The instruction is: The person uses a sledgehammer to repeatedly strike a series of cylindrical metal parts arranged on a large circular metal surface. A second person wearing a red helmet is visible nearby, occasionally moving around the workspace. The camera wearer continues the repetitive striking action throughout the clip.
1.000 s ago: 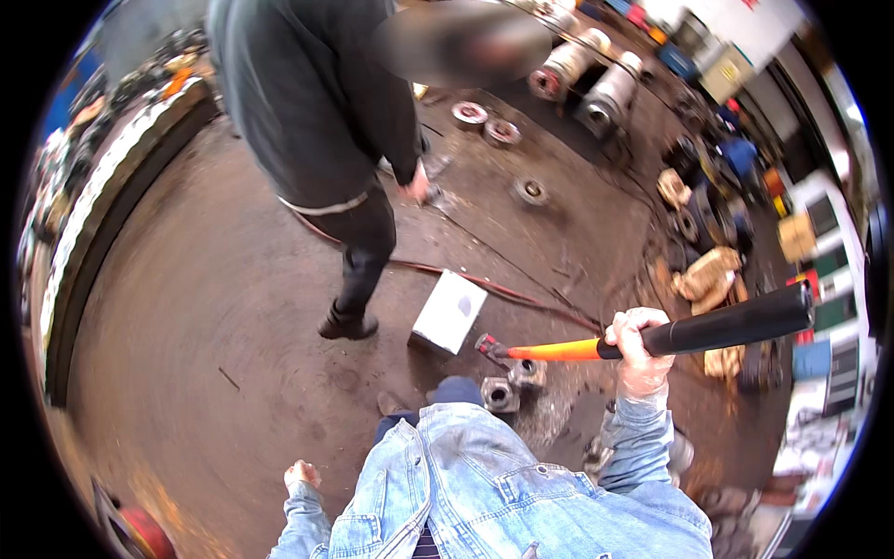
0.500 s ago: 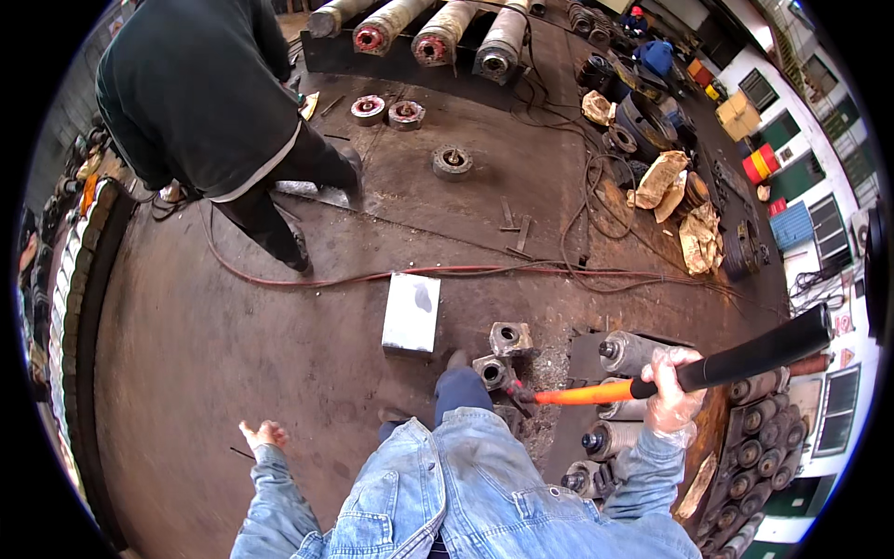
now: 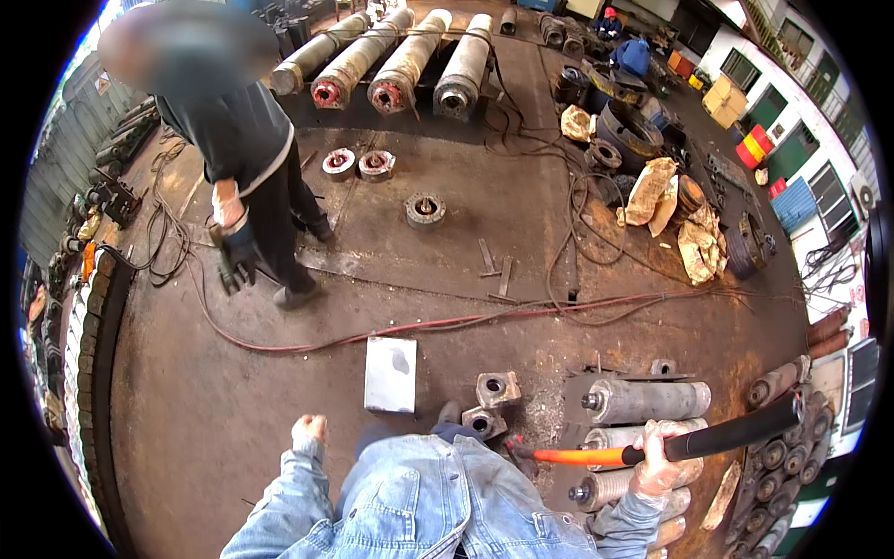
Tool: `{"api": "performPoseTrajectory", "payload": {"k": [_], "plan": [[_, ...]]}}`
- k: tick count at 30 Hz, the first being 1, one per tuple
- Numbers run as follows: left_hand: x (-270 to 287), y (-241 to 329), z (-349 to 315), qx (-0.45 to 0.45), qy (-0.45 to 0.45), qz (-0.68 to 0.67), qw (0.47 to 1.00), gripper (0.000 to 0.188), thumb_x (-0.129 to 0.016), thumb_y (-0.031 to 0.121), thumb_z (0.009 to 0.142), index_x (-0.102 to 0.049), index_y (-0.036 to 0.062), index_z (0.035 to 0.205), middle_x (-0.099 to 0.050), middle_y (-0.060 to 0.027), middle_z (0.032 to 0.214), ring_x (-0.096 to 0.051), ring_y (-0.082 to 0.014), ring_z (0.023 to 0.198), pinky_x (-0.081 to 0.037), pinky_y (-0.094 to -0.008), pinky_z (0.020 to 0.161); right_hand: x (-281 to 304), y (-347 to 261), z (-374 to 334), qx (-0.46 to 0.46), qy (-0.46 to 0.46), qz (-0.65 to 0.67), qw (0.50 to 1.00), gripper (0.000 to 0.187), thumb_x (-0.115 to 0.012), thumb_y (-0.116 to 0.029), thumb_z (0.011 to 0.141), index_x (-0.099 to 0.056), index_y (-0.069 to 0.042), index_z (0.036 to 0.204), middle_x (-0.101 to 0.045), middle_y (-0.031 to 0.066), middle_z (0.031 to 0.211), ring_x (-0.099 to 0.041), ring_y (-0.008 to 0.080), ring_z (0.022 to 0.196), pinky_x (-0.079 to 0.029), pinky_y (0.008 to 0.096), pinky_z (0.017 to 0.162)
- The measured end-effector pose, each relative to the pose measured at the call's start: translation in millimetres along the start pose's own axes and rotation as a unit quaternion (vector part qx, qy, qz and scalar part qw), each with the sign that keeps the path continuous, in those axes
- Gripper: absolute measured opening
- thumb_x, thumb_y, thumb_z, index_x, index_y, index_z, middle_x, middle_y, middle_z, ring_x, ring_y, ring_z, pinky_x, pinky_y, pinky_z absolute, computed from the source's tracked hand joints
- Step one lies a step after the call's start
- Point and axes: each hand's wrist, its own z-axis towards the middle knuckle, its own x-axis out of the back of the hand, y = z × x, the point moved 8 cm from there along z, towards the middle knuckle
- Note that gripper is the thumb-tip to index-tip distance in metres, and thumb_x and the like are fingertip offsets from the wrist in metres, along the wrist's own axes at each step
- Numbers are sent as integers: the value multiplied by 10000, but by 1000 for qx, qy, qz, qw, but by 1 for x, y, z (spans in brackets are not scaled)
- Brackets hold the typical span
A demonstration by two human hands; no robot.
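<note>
My right hand [image 3: 657, 458], in a thin clear plastic glove, is closed round the black grip of a long-handled sledgehammer [image 3: 582, 456]. Its handle turns orange lower down, and the small-looking dark and red head hangs near the floor by my feet. Close to that head lie two greasy square metal blocks with round holes, an upper block [image 3: 498, 388] and a lower block [image 3: 483, 423]. My left hand [image 3: 310, 430] is held low on the left with its fingers curled, and nothing shows in it. In front of my feet stands a pale metal box [image 3: 390, 374].
Several grey cylinders [image 3: 652, 401] lie at my right. A red hose [image 3: 447, 324] crosses the floor ahead. Beyond it sit ring-shaped parts [image 3: 426, 211] and long cylinders [image 3: 463, 70] on a rack. A person [image 3: 251, 158] in dark clothes stands front left.
My view has tilted up. My left hand has moved inward and its fingers have curled. The person ahead has straightened and shows a gloved hand. The sledgehammer stays in my right hand.
</note>
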Motion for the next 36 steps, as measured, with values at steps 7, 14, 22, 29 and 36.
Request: {"api": "performPoseTrajectory", "payload": {"k": [7, 14, 22, 29, 36], "plan": [[-25, 52, 29, -45, 78, 207, 974, 151, -668, 170, 740, -625, 43, 807, -627, -68, 668, -592, -167, 580, -486, -302, 553, 18, 12, 26, 56, 64, 30, 996, 149, -598, 56, 733, -514, -60, 770, -520, 57, 693, -515, 149, 554, -477, 294, 547], [-44, 72, 22, -30, 72, 146, 986, 168, -634, 163, 749, -664, 33, 851, -667, -88, 687, -638, -188, 609, -526, -322, 596, 1, 3, 55, 111, 11, -8, 994, 156, -586, 83, 781, -513, -52, 807, -566, 64, 747, -554, 163, 664, -484, 284, 568], [-114, 32, 92, 92, 5, -77, 993, 190, -481, -100, 789, -529, -15, 952, -558, -171, 696, -496, -215, 475, -413, -327, 384, -36, 54, 143, 28, -107, -26, 993, 62, -562, -74, 907, -543, -82, 849, -553, 48, 772, -517, 135, 684, -460, 273, 610], [-117, 83, 137, 95, 60, 150, 982, 222, -594, 184, 781, -654, 39, 938, -679, -158, 844, -640, -281, 761, -514, -397, 708, -108, 113, 256, 3, -1, 14, 1000, 143, -632, 14, 793, -527, -72, 838, -551, 58, 745, -518, 136, 580, -467, 267, 563], [-42, 288, 198, -47, 507, 67, 858, 914, -488, 563, 882, -140, -79, 1431, -232, -253, 1478, -258, -325, 1376, -198, -381, 1136, -109, 122, 338, 38, 87, -15, 995, 125, -593, 6, 811, -493, -68, 821, -495, 41, 719, -474, 139, 582, -458, 277, 579]]}}
